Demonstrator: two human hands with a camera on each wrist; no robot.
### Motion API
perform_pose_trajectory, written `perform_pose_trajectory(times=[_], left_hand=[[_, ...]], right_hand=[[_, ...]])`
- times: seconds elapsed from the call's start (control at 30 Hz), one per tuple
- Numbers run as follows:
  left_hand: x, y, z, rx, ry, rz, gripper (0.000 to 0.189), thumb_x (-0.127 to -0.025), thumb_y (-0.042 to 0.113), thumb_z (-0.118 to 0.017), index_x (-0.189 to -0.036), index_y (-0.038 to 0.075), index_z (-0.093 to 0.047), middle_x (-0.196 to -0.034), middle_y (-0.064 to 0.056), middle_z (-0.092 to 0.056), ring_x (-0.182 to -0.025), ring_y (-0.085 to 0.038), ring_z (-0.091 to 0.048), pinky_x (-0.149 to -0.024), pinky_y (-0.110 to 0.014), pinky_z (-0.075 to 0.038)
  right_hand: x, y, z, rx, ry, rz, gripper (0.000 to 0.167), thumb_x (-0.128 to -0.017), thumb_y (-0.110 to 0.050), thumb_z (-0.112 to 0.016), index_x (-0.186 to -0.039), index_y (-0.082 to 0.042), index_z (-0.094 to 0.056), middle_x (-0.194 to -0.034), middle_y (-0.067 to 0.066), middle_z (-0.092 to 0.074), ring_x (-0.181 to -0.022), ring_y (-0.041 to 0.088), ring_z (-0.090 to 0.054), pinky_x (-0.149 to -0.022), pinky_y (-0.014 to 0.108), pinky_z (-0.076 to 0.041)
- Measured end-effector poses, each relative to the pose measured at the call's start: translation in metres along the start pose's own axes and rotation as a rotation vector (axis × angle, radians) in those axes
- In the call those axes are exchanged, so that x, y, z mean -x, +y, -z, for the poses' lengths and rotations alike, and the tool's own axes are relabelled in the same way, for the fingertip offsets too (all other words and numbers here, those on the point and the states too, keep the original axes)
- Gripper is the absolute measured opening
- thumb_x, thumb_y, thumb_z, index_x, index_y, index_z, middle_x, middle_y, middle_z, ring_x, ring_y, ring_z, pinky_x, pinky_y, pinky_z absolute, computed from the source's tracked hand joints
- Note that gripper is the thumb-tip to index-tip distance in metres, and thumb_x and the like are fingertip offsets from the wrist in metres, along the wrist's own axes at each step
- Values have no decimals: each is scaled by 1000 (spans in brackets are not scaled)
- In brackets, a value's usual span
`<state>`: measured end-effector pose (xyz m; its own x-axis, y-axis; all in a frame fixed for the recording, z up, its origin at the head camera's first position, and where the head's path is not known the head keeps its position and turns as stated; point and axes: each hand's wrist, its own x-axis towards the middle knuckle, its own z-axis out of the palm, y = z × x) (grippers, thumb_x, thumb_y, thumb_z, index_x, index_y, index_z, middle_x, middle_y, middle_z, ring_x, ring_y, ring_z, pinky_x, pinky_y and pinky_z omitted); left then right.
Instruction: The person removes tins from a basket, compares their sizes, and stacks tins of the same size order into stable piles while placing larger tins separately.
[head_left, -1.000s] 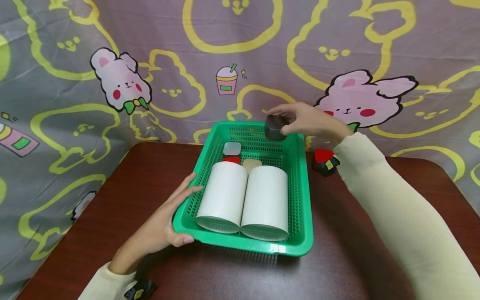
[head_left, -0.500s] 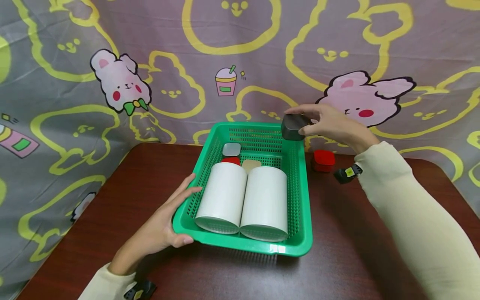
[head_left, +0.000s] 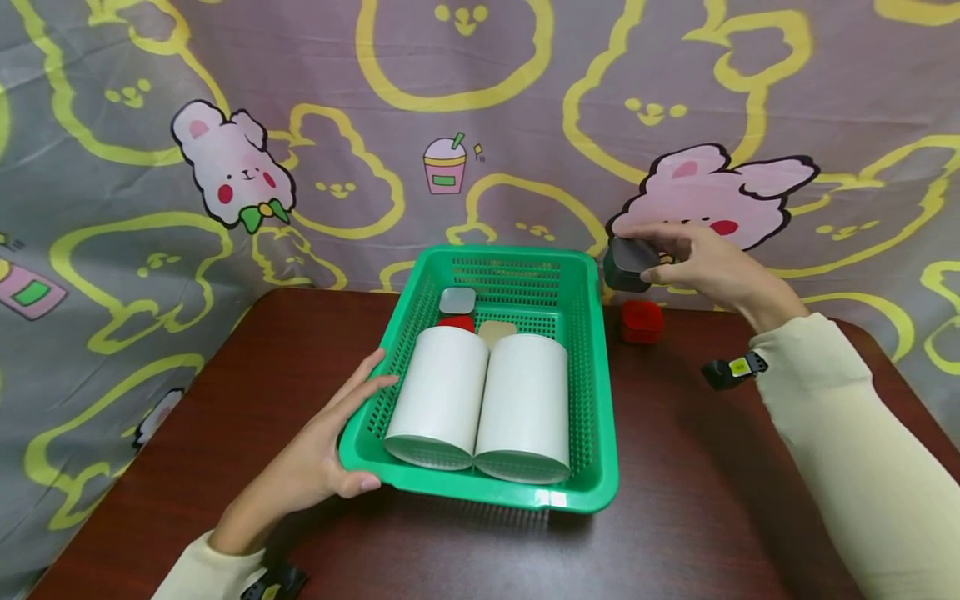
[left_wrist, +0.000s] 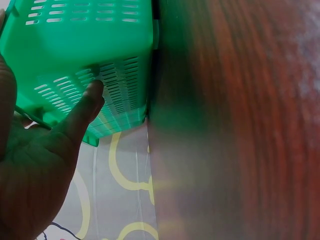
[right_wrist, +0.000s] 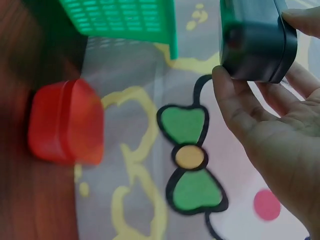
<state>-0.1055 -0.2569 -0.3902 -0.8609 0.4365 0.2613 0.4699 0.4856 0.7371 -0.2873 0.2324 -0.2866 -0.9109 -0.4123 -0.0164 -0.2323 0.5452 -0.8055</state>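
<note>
My right hand (head_left: 708, 271) grips a small black lidded box (head_left: 632, 263) in the air, just right of the basket's back right corner. In the right wrist view the thumb and fingers lie on opposite sides of the black box (right_wrist: 255, 40). The left hand (head_left: 318, 450) holds the front left corner of a green plastic basket (head_left: 607, 417), fingers over the side rim and thumb at the front. Two white cylinders (head_left: 442, 383) lie side by side in the basket. Behind them are a grey-lidded box (head_left: 457, 301), a red-topped one (head_left: 457, 322) and a beige-topped one (head_left: 497, 332).
A red lidded box (head_left: 641, 322) stands on the dark wooden table (head_left: 697, 433), right of the basket and below the raised right hand. A patterned cloth (head_left: 337, 142) hangs behind the table and along its left side.
My right hand has carried the black box rightward, from over the basket's back right part to beyond its rim. The red box on the table has come into fuller view. The left hand stays put.
</note>
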Motion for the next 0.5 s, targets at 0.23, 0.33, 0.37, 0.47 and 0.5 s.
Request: perform_pose_trajectory(times=[0.23,0.33,0.37,0.47,0.5], left_hand=[[1,0,-1,10,2,4,95,-77,51,-86,-157,19,-45,-178,0,-12,-159,-22,-21,-111,-27,-43],[1,-1,-1,-3,8,-7,94,-79,53,-85,-157,18,-45,-177,-1,-13,-158,-24,-21,-110,-25,-42],[1,-2,-1,-7,10,-9,95,-79,54,-85,-157,18,-45,-177,-1,-13,-159,-23,-21,-110,-24,-42],[0,-1,-1,-3,13,-16,95,-80,55,-85,-157,18,-45,-177,-1,-13,-159,-21,-21,-110,-22,-41],[0,-1,-1,1,12,-16,95,-80,55,-85,-157,18,-45,-177,-1,-13,-159,-20,-21,-110,-22,-41]], right_hand=[[6,21,-2,-161,-15,-27,60,-97,-2,-63,-155,-13,-50,-136,3,-55,-115,21,-60,-86,26,-60],[7,32,-3,-192,-17,-14,58,-98,-1,-62,-154,-11,-52,-133,-1,-58,-109,17,-64,-87,25,-59],[7,36,-3,-189,-15,-14,57,-98,-2,-62,-153,-10,-52,-133,-3,-58,-109,15,-64,-87,24,-59],[8,46,-3,-191,-15,-12,55,-98,-2,-62,-152,-8,-53,-132,-4,-59,-112,15,-60,-89,22,-56],[8,49,-3,-190,-15,-13,54,-98,-2,-62,-152,-7,-53,-132,-4,-59,-114,15,-59,-90,21,-56]])
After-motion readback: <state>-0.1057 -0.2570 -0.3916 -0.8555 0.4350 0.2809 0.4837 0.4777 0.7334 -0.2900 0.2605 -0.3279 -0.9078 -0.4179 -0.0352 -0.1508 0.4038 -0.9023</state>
